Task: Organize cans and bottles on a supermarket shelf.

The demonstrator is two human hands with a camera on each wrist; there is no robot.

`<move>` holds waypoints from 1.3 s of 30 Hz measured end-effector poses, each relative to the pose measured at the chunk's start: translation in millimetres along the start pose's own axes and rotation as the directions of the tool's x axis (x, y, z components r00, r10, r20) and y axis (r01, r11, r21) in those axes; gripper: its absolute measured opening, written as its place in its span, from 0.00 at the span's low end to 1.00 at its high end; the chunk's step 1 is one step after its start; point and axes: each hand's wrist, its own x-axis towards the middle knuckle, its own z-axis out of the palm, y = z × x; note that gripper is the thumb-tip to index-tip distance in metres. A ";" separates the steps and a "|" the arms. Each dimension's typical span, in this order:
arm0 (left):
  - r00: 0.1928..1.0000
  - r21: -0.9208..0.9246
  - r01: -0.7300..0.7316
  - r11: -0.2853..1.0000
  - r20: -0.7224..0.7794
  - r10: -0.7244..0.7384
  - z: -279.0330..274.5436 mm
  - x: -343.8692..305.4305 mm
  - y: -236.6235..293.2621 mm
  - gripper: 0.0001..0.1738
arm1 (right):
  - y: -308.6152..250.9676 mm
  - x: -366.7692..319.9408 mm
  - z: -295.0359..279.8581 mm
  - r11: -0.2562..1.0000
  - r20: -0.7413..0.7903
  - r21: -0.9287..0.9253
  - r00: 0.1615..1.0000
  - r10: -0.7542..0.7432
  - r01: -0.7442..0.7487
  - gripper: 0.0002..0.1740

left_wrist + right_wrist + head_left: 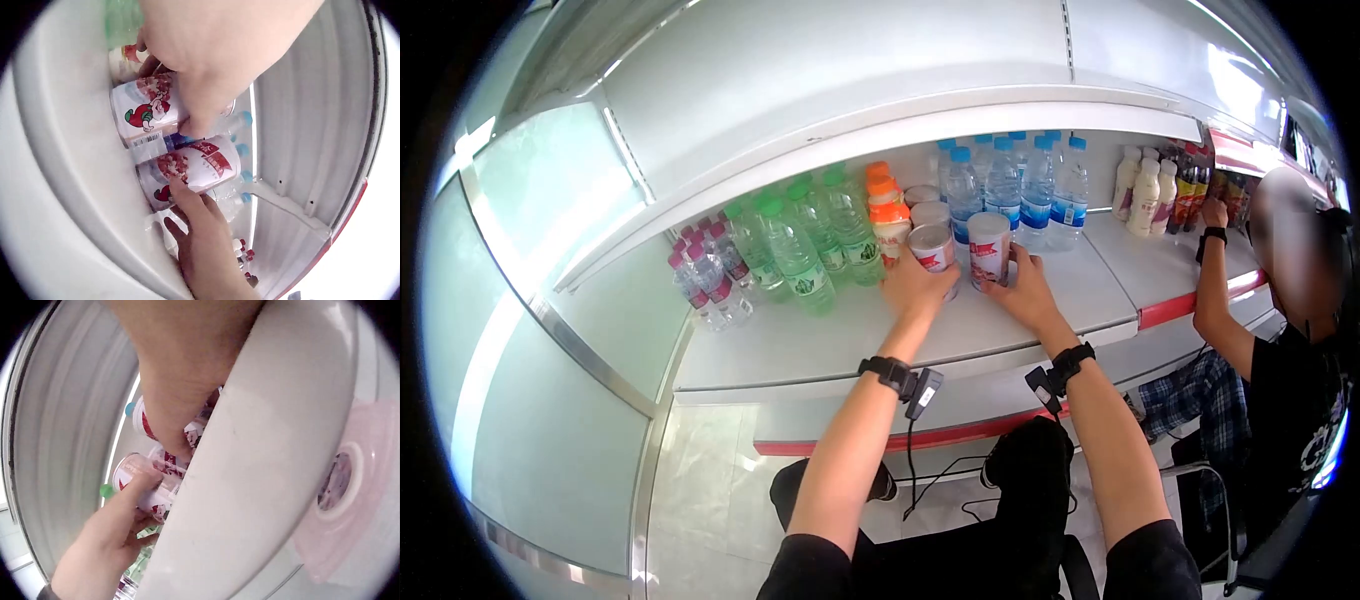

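Note:
In the head view two white cans with red labels stand on the shelf [870, 350]. My left hand [918, 292] grips the left can [932, 250] with the thumb on its near right side. The right can [989, 250] is held by my right hand [1025, 294], thumb in front and fingers around its right side. A narrow gap parts the cans. The left wrist view shows a small red-and-green cartoon figure on the left can [140, 112]; red flag-like print marks the right can [187, 169]. More cans [930, 212] stand behind the left one.
Orange-capped bottles [888, 212] and green-capped bottles [800, 255] stand left of the cans, small pink-capped bottles [710, 280] farther left. Blue-capped water bottles [1037, 195] stand behind. An upper shelf edge [880, 122] overhangs. Another person [1280, 330] reaches toward bottles at the right.

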 end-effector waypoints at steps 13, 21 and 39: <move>0.999 -0.171 -0.052 0.984 -0.019 0.049 -66.2 3.1 -105.2 0.40 | -2.6 -3.4 -4.9 0.999 -0.029 0.025 0.999 -0.021 0.022 0.47; 0.997 -0.261 -0.072 0.963 0.002 0.075 -43.6 -6.4 -143.4 0.39 | -3.4 -2.4 -7.4 0.999 -0.018 0.006 0.999 -0.047 0.047 0.49; 1.000 -0.321 -0.004 0.947 -0.010 0.001 -62.4 -18.1 -120.3 0.33 | -22.6 24.1 0.5 0.989 -0.013 -0.134 0.998 0.055 -0.056 0.47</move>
